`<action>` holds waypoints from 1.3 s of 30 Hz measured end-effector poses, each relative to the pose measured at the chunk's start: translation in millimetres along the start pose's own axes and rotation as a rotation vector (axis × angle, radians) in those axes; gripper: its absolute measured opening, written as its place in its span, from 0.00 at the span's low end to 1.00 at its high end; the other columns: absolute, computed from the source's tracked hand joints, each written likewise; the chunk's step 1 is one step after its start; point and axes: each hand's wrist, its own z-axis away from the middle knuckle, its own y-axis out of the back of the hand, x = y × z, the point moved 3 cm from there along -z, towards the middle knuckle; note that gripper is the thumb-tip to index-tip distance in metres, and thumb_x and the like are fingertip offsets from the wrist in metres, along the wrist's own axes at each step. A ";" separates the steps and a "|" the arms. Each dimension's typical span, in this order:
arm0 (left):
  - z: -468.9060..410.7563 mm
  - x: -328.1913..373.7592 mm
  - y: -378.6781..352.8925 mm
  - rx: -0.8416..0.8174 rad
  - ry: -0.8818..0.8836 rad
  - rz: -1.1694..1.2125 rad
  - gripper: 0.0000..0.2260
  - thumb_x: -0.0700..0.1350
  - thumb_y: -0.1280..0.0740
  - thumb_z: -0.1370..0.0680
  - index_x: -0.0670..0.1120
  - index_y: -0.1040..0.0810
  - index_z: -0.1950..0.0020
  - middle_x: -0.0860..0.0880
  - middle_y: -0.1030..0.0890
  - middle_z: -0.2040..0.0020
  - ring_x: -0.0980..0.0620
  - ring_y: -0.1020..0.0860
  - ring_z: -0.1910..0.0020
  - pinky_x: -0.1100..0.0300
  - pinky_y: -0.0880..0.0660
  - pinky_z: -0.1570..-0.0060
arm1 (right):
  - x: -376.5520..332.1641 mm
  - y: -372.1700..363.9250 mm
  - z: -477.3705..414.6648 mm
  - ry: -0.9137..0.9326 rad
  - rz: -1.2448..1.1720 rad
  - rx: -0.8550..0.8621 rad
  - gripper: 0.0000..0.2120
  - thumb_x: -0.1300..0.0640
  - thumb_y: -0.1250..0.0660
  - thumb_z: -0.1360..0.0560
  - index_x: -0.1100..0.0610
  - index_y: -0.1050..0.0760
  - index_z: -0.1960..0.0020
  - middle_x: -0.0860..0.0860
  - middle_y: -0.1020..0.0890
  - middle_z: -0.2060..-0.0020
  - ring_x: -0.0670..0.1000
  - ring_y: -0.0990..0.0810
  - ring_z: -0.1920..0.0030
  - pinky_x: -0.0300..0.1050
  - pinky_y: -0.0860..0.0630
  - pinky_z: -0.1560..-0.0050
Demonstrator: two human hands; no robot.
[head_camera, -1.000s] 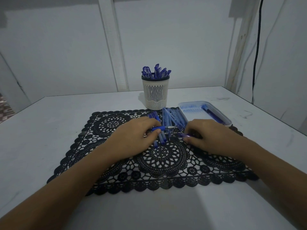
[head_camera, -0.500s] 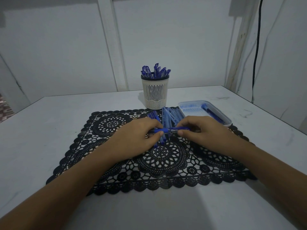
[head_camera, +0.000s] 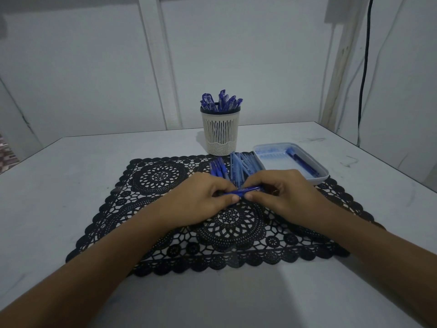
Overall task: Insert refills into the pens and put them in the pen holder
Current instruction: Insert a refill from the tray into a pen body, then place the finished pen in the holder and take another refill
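**Both grips meet on one blue pen**

Since half a second ago the right grip has slid left along the blue pen, and its thumb now sits just beside the left thumb. A second ago that hand lay apart from the pen, low on the mat. The left grip has stayed on the pen's left end. Both hands now pinch the pen between thumb and curled fingers. The pen lies nearly level just above the black lace mat, and only its middle shows between the hands.

Behind the hands, a bunch of light blue refills lies on the mat, with a few dark blue pens just to its left. The white slotted pen holder stands upright on the grey tabletop at the mat's far edge, filled with capped pens. A shallow clear tray sits to the right, touching the refills and holding one dark pen. A black cable hangs down the wall at right.
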 end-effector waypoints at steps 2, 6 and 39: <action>-0.7 -0.2 2.0 -0.003 0.009 -0.041 0.08 0.49 0.36 0.23 0.50 0.19 0.49 0.49 0.20 0.63 0.54 0.24 0.66 0.58 0.29 0.64 | 1.9 -2.2 -0.2 -0.004 -0.002 0.014 0.05 0.59 0.30 0.28 0.52 0.20 0.53 0.43 0.19 0.62 0.43 0.23 0.62 0.35 0.27 0.61; -3.0 -2.7 11.6 0.068 0.033 -0.156 0.09 0.48 0.38 0.22 0.49 0.21 0.45 0.58 0.25 0.68 0.64 0.28 0.72 0.69 0.35 0.71 | 6.4 -10.7 -4.1 0.010 0.108 0.075 0.14 0.56 0.33 0.26 0.52 0.25 0.41 0.39 0.24 0.56 0.36 0.27 0.56 0.23 0.33 0.55; -165.1 -54.7 104.1 0.495 0.202 -0.592 0.16 0.51 0.46 0.21 0.50 0.26 0.37 0.43 0.25 0.42 0.42 0.26 0.44 0.49 0.32 0.44 | 24.2 -28.4 1.7 0.028 0.445 -0.173 0.22 0.49 0.49 0.20 0.53 0.42 0.27 0.46 0.40 0.28 0.43 0.45 0.29 0.23 0.60 0.40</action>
